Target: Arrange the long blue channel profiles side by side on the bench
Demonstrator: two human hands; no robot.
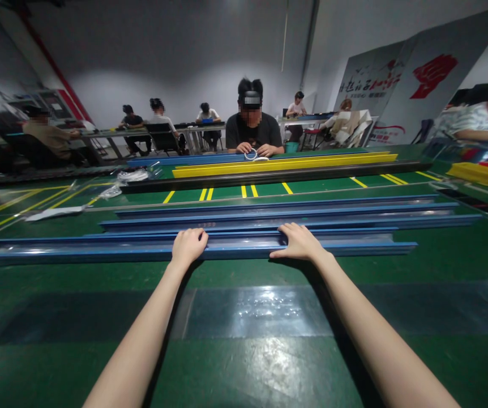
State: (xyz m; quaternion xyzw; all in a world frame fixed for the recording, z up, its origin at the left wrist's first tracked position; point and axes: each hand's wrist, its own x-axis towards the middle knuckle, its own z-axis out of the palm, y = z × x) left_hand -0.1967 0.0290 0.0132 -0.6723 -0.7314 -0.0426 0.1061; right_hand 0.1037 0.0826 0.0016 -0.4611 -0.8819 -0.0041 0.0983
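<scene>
A long blue U-shaped channel [235,253] lies crosswise on the green table in front of me. My left hand [188,247] is closed over it, fingers curled across the trough to the far side. Farther right along the same channel, my right hand [302,242] grips it with the thumb at the near wall and the fingers over the far wall. Its trough has a shiny clear lining. Close behind it lie more blue channels [380,220], parallel to it. The undersides of my fingers are hidden.
A clear plastic strip [261,311] lies flat on the near tabletop. Farther back are a black channel [333,171], yellow channels [286,164] and crumpled clear plastic [131,177]. A phone-like dark slab [473,200] lies at right. Opposite me, a person [254,133] holds a white ring.
</scene>
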